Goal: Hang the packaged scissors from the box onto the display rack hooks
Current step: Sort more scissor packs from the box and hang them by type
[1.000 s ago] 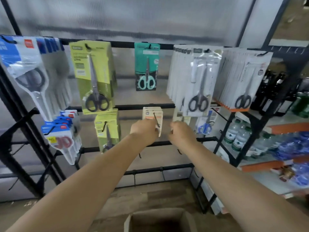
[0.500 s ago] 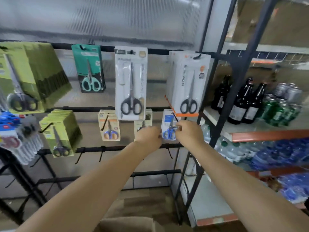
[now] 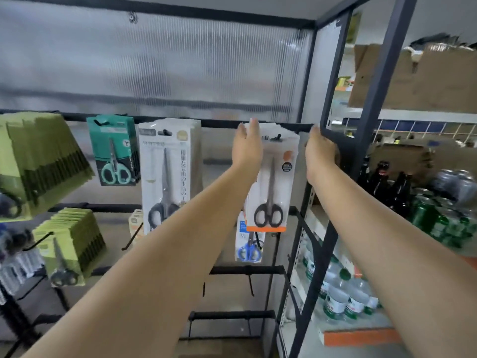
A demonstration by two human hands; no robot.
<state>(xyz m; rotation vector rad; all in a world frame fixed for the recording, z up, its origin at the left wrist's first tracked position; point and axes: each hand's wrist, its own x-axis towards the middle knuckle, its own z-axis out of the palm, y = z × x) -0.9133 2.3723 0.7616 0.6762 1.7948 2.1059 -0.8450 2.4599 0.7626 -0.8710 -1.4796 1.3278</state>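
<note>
Both hands now up at top rail: left hand (image 3: 247,148) open on white-orange pack (image 3: 273,182), right hand (image 3: 321,151) gripping pack's edge

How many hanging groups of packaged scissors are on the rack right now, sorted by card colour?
Olive-green stacks: 2, upper and lower
Teal pack: 1
White packs: 2, plain and orange-trimmed
Blue-and-white small pack: 1
Beige small pack: 1, partly hidden
Total: 7, not counting the blurred packs at the far left edge.

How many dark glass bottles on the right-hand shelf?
3 visible: one beside the black upright, one red-capped, one by the green cans. More may hide behind the upright.
</note>
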